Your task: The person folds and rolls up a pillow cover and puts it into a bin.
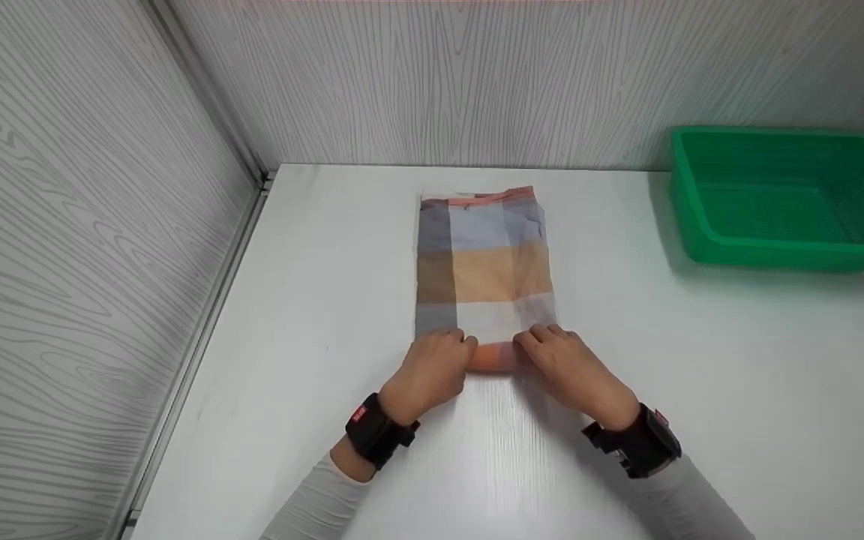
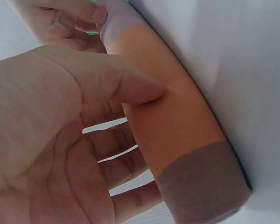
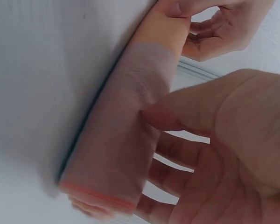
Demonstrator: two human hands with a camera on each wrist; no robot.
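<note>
Both hands grip rolled cloth (image 1: 486, 277) end | left hand (image 1: 432, 367) | right hand (image 1: 567, 360) | wristband tags unreadable

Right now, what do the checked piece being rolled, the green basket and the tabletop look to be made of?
Checked cloth: thin woven fabric, matte; it lies flat and curls into a soft roll under the left hand and right hand. Green basket: probably moulded plastic, with mesh-like perforated walls and a slight sheen. Table: white, smooth, semi-gloss with faint wood grain, likely laminate.
</note>
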